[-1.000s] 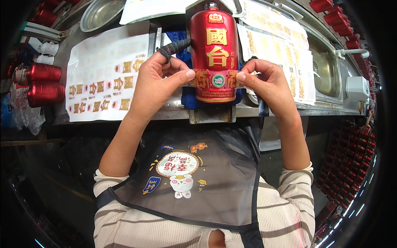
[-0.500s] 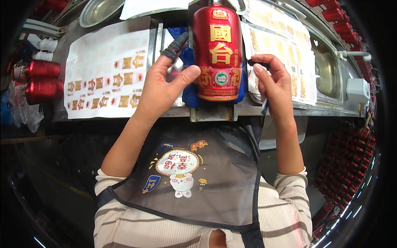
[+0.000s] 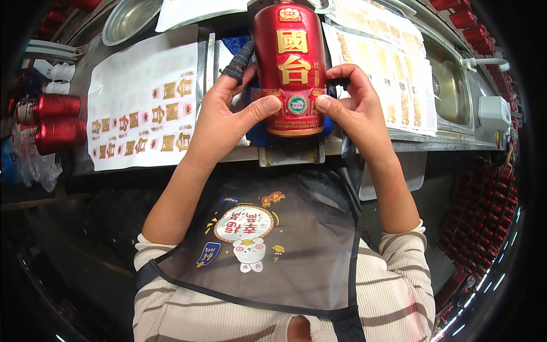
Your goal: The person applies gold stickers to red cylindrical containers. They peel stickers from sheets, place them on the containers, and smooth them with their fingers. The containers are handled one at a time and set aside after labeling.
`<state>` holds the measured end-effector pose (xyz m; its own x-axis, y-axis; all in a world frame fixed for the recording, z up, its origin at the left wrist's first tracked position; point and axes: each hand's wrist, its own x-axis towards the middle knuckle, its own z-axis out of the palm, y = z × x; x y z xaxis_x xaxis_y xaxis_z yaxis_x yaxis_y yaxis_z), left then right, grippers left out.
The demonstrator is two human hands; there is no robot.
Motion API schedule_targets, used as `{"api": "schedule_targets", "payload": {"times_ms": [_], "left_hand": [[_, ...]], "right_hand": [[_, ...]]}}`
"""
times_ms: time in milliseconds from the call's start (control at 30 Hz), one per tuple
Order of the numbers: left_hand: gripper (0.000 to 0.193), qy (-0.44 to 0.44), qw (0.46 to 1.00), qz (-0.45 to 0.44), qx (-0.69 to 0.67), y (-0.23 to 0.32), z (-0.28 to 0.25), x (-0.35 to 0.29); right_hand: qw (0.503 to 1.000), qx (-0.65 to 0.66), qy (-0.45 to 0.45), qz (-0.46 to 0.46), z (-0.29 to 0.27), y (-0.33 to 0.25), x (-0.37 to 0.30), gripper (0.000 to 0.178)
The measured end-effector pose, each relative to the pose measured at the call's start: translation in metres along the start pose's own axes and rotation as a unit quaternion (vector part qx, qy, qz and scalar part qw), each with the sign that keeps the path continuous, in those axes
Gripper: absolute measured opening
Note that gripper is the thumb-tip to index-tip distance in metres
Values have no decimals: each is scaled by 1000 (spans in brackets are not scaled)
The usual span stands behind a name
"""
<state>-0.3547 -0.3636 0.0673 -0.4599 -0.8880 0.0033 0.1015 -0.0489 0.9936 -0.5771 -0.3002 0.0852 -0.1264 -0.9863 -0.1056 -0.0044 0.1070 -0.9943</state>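
Note:
A red bottle point(image 3: 292, 62) with raised gold characters lies on a blue cloth pad point(image 3: 250, 128), its base toward me. Around its lower part runs a decorated band with a green-and-white round emblem. My left hand point(image 3: 228, 111) grips the bottle's left side, thumb pressed on the band; dark wrapping covers the index finger. From the right, my right hand point(image 3: 359, 105) holds the bottle the same way, thumb beside the emblem and fingers curled behind. Something dark shows by the right fingers, mostly hidden, and I cannot make out its kind.
Left of the bottle lies a white sheet of gold character stickers point(image 3: 142, 114); more sticker sheets point(image 3: 393, 85) lie right. Red bottles point(image 3: 60, 125) lie at far left. A metal bowl point(image 3: 131, 23) stands at the back, a sink point(image 3: 470, 105) and white jug point(image 3: 494, 117) at right.
My right hand has moved left onto the bottle, its thumb now on the band. My left thumb has also come onto the band. The dark slim tool below my right hand is now mostly hidden.

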Motion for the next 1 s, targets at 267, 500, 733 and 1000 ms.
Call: {"api": "schedule_targets", "payload": {"times_ms": [267,500,733,1000], "left_hand": [[79,24,1000,-1,17,9,16,-1],[75,43,998,38,-3,8,23,0],[73,33,999,16,23,6,18,0],[71,28,1000,7,0,14,22,0]], "right_hand": [[999,28,-34,14,-6,-1,-1,49],[999,26,-36,-10,-7,7,5,48],[999,32,-40,5,-7,3,5,46],[1000,-19,-15,2,-2,0,0,49]]}}
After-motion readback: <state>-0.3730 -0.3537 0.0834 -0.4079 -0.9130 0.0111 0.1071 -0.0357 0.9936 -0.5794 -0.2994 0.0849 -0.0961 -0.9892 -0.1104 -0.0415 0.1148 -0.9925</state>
